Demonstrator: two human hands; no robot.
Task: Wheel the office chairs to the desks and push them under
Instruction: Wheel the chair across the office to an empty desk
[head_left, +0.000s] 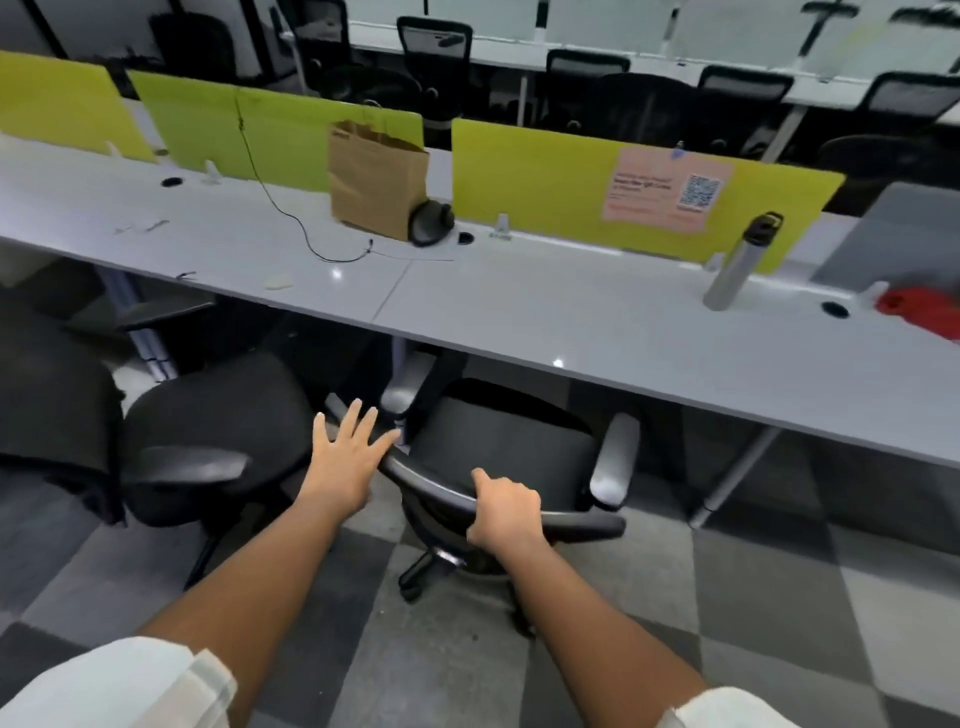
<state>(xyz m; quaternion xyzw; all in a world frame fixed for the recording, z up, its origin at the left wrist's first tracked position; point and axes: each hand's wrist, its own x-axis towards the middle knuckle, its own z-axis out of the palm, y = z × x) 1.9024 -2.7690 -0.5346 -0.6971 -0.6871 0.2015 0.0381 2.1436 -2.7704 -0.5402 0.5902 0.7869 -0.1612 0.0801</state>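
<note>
A black office chair stands right in front of me, its seat front just under the edge of the long white desk. My right hand grips the top rail of its backrest. My left hand is held flat with fingers spread at the left end of that rail, over the gap between the two chairs. A second black chair stands to the left, turned sideways, with its seat out from under the desk.
On the desk are a brown paper bag, a black cable, a steel bottle and a red cloth. Yellow-green dividers line its back. A slanted desk leg stands right of the chair. More chairs stand behind.
</note>
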